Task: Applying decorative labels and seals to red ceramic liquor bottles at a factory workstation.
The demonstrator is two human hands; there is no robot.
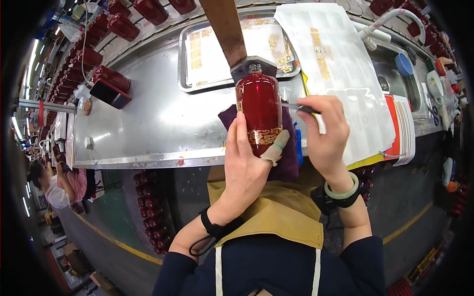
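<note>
A dark red glass bottle [256, 106] with a gold patterned band near its base leans neck-away from me. My left hand [247, 165] is closed around its lower end, two fingers along its left side and the thumb, in a pale finger cot, on its right. In my right hand [326, 130] is a slim tool [301, 107] with a dark handle and thin metal tip, pointing at the bottle's right side; whether it touches the glass I cannot tell. The bottle's neck lies over a dark metal rest [269, 66]. A purple cloth [289, 165] lies beneath the bottle.
A metal tray [185, 81] with gold decal sheets lies beyond the bottle. White decal sheets [345, 98] cover the right side of the steel bench [148, 128]. A brown post [224, 29] rises ahead. Left stands a phone [111, 93]; right, a sink [414, 91] with a blue bowl [403, 64].
</note>
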